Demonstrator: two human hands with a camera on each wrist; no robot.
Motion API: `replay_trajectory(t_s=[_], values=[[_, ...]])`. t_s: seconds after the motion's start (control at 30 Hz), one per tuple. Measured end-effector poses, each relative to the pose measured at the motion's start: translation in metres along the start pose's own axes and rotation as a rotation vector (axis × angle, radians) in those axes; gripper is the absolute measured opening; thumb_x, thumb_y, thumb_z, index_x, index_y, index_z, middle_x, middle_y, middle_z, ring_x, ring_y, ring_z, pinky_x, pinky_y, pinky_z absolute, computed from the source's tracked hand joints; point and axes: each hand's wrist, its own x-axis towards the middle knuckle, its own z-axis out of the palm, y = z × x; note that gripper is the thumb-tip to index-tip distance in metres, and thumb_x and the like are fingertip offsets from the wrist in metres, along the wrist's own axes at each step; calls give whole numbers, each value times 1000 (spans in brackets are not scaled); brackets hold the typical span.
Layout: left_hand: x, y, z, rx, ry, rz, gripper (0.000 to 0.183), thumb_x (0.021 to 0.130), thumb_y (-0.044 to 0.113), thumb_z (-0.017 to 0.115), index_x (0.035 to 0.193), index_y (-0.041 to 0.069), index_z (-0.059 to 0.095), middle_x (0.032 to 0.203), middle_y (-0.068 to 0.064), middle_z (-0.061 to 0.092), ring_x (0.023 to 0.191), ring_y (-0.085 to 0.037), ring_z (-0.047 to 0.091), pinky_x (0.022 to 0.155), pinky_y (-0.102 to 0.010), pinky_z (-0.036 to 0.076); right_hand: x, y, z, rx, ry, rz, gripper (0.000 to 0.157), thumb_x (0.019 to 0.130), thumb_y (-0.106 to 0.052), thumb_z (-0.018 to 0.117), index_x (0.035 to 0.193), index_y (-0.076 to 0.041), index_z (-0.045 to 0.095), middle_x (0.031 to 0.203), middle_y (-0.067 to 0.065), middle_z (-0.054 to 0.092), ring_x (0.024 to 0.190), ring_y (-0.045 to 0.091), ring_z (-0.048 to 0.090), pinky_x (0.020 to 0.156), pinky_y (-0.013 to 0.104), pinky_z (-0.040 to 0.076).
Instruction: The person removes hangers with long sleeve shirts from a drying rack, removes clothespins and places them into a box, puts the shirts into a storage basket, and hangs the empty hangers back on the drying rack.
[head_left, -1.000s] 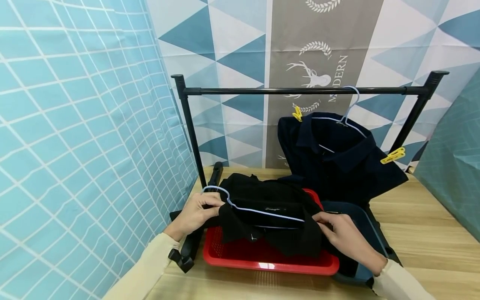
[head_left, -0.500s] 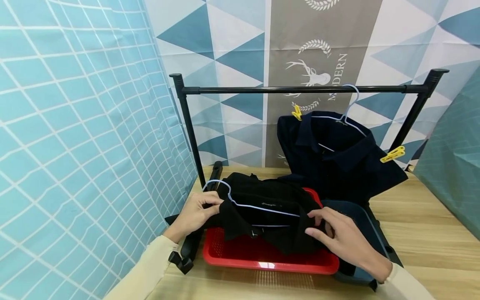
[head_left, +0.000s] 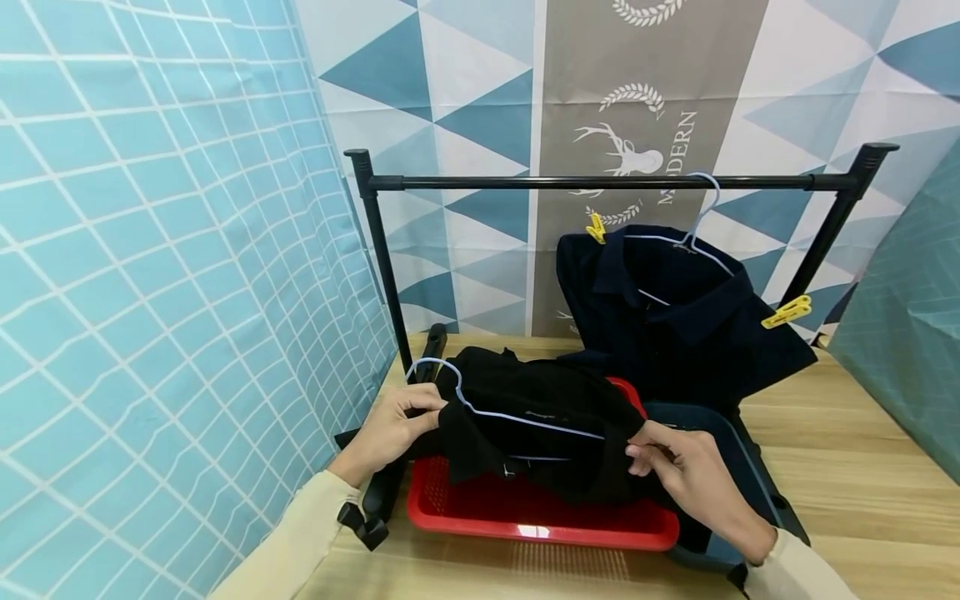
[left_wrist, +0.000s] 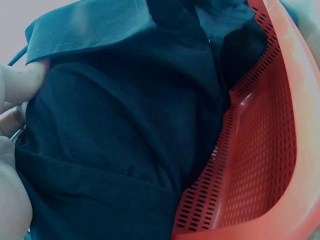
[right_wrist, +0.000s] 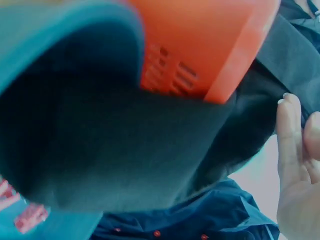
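Note:
A black collared shirt [head_left: 558, 396] lies over the red basket [head_left: 540, 533], with a pale blue hanger [head_left: 517, 416] inside its neck. The hanger's hook sticks out at the left of the collar. My left hand [head_left: 390, 429] pinches the shirt beside the hook; in the left wrist view its fingers [left_wrist: 22, 82] press the dark cloth at the left edge. On the other side, my right hand [head_left: 693, 475] pinches the shirt's right shoulder near the hanger's end. The right wrist view shows its fingers [right_wrist: 290, 130] against the cloth.
A black rack [head_left: 525, 182] spans the back. From its bar hangs a navy shirt [head_left: 667, 333] on another hanger, with yellow clothespins [head_left: 787, 312] at its shoulders. A dark blue bin [head_left: 723, 533] stands right of the basket. A tiled-pattern wall [head_left: 187, 250] borders the left.
My right fingers loosened at the shirt's right shoulder half a second ago and now pinch the cloth again. The hanger's hook has risen slightly; my left hand keeps its grip almost in place.

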Motion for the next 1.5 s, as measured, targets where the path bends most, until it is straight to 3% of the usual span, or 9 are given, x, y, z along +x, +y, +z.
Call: replay_trajectory(t_s=[0.3, 0.47, 0.57, 0.67, 0.83, 1.0, 1.23, 1.5], values=[[0, 0, -3, -71, 11, -11, 18, 97, -2, 67, 101, 7, 82, 81, -5, 62, 75, -19, 51, 66, -31, 42, -1, 0, 1, 301, 15, 166, 22, 96, 12, 62, 102, -8, 67, 83, 1, 73, 68, 16, 71, 63, 33, 59], [-1, 0, -4, -115, 21, -5, 17, 97, -2, 67, 102, 4, 82, 82, -7, 63, 75, -20, 52, 66, -30, 42, -2, -3, 2, 475, 7, 348, 9, 103, 2, 58, 110, 3, 64, 88, 11, 72, 77, 23, 71, 69, 39, 60], [-1, 1, -4, -145, 28, -11, 16, 97, -1, 67, 102, 2, 81, 83, -8, 64, 76, -20, 52, 68, -29, 43, -1, -4, 3, 572, 1, 478, 16, 105, -8, 59, 112, 7, 62, 88, 11, 70, 77, 20, 68, 70, 34, 60], [0, 1, -4, -171, 29, -18, 15, 97, 0, 67, 103, 1, 81, 85, -9, 64, 78, -20, 53, 69, -29, 44, 0, -4, 3, 735, -26, 587, 20, 106, -15, 59, 114, 3, 61, 88, 5, 67, 76, 15, 64, 68, 27, 56], [-1, 0, -3, -204, 17, -10, 15, 97, -1, 67, 105, -1, 80, 86, -11, 63, 79, -20, 53, 67, -28, 43, 0, 0, 6, 987, -84, 714, 12, 107, -17, 57, 116, -10, 62, 92, 0, 69, 85, 11, 65, 73, 25, 55], [-2, -2, -1, -215, 12, -2, 16, 97, -3, 66, 106, -2, 79, 86, -10, 62, 79, -19, 52, 66, -27, 43, -2, -2, 14, 995, -91, 810, 13, 108, -14, 54, 119, -16, 61, 101, -2, 69, 87, 8, 64, 75, 25, 54], [1, 2, 1, -265, 51, -42, 13, 98, 3, 67, 102, -2, 79, 86, -8, 58, 82, -19, 50, 71, -28, 43, 0, -7, 32, 847, -237, 803, 10, 105, -12, 59, 111, -4, 58, 87, 3, 55, 85, 16, 59, 78, 34, 57], [3, 3, 2, -184, 60, -55, 12, 97, 3, 69, 102, 1, 81, 88, -9, 66, 82, -19, 57, 71, -27, 48, 3, -6, 34, 706, -270, 791, 18, 103, -11, 63, 114, 4, 62, 101, 14, 70, 94, 29, 70, 81, 40, 60]])
